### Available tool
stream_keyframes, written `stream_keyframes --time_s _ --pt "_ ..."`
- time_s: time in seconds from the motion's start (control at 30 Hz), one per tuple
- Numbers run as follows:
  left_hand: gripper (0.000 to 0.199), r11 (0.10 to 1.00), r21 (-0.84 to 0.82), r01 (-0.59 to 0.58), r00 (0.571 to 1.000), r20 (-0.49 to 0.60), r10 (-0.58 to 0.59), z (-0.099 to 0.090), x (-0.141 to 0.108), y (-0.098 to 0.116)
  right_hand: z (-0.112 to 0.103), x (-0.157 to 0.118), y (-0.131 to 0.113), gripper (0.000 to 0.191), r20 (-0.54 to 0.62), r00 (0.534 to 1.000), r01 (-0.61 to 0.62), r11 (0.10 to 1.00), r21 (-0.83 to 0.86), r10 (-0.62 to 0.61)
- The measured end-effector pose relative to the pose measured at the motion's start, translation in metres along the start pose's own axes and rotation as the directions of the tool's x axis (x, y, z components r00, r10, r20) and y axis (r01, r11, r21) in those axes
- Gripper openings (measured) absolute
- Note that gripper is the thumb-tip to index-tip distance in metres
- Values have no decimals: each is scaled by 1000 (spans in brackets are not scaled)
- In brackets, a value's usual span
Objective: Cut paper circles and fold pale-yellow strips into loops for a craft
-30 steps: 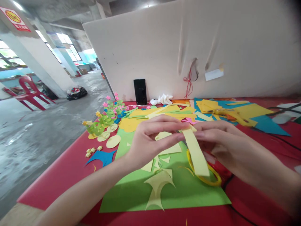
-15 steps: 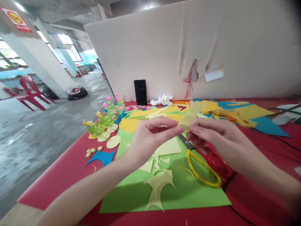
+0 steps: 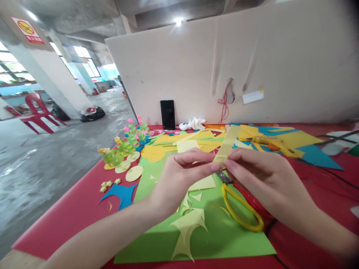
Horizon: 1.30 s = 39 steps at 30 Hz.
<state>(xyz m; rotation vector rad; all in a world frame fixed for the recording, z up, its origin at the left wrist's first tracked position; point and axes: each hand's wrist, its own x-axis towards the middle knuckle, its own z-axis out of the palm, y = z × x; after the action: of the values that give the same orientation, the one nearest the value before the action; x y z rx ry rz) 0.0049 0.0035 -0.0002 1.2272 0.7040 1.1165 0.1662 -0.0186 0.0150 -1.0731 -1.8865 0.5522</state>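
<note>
A pale yellow paper strip [image 3: 229, 140] is pinched between both hands above the table, its free end pointing up and away. My left hand [image 3: 185, 173] is closed on the strip's lower end with thumb and forefinger. Close beside it, my right hand [image 3: 258, 175] pinches the same end, thumb almost touching the left thumb. Below them lie scissors with yellow and red handles [image 3: 241, 213], partly hidden by the right hand. They rest on a green paper sheet [image 3: 224, 243] with pale yellow offcuts [image 3: 189, 228].
Left are small folded paper stars [image 3: 106, 185], pale yellow discs [image 3: 134, 173], a blue offcut [image 3: 123, 194] and curled-paper decorations [image 3: 126, 144]. A black phone [image 3: 167, 115] leans on the board behind. A yellow glue gun [image 3: 276, 145] lies on coloured paper at the back right.
The view has tilted up slightly, so everything sits lower in the picture. Both hands keep their pinch on the strip, with only slight finger movement.
</note>
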Motion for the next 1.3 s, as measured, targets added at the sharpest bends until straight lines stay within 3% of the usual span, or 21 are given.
stream_keyframes --time_s 0.23,0.53,0.67,0.77,0.87,0.93,1.1,1.3 --pt "15 993 -120 10 1000 -25 -13 0 1 -3 3 0 -3 21 6 997 -83 991 109 83" --pt "20 1000 27 -8 999 31 7 -1 1 3 -1 2 0 23 85 986 -159 974 159 147" --pt "12 960 252 -119 987 137 86 -1 2 10 0 1 -4 25 50 989 -146 973 180 139" --pt "28 832 496 -248 952 282 115 -2 1 16 2 0 -7 23 48 990 -138 967 214 131" --pt "32 756 558 -342 926 338 170 -3 -1 18 3 0 -6 22 54 992 -120 971 206 111" --pt "32 801 508 -316 932 324 163 -5 -3 16 3 0 -4 23 39 997 -67 981 181 61" --pt "35 980 180 -88 958 284 34 -8 -3 10 2 -1 0 17 -70 997 25 992 120 -17" --pt "31 991 -76 114 935 345 -81 -6 -2 11 4 -9 1 21 -179 962 198 978 -66 -207"
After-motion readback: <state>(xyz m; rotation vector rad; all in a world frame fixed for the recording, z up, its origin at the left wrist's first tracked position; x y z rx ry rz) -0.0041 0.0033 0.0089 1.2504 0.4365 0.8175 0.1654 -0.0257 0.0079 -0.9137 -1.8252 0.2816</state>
